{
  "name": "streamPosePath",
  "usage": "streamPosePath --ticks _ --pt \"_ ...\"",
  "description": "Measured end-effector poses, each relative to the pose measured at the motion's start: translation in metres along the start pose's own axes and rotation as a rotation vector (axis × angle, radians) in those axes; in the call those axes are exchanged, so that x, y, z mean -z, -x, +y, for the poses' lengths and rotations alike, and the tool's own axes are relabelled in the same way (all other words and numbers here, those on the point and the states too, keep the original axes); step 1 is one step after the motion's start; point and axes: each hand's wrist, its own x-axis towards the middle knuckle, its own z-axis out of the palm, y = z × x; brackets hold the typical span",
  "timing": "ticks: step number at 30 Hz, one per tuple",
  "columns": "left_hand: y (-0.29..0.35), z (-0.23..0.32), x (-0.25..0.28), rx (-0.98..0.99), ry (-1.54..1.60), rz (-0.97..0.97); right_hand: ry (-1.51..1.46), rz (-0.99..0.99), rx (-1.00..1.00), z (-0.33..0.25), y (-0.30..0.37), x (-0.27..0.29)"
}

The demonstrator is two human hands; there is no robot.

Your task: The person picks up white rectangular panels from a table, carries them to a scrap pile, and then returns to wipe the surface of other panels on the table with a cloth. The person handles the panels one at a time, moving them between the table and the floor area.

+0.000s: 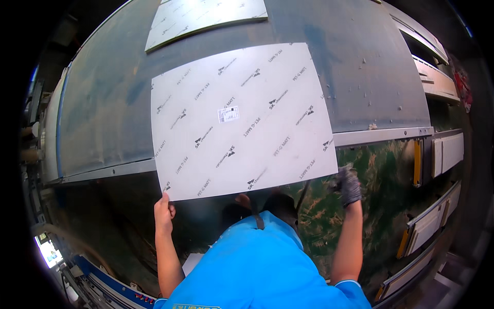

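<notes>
Panel [246, 136] gripped at near left corner by left hand [163, 210], right hand [351, 186] (gloved) at near right, grip unclear

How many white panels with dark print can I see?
2: the near panel, held at its near left corner by the left hand, and the far panel, lying on the table. More may be hidden beneath either.
</notes>
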Motion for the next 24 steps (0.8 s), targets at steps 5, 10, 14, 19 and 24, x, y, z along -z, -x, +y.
streamPosePath --ticks 5,10,14,19,24 --pt "0.01 -0.015 0.005 -0.006 0.159 0.035 0.335 -0.003 -0.062 -0.025 0.013 -0.021" --pt "0.001 -0.03 0.018 -0.165 0.244 0.122 0.396 0.026 0.19 -0.058 0.0 0.025" --pt "-0.012 -0.031 0.032 -0.128 0.276 0.434 0.174 -0.04 0.438 -0.087 -0.037 0.035" --pt "-0.02 -0.019 0.023 -0.319 -0.189 0.495 1.019 0.174 0.911 -0.137 -0.058 -0.069" --pt "-0.031 0.024 -0.019 -0.335 -0.344 0.312 0.853 0.176 0.588 -0.208 -0.151 -0.175"
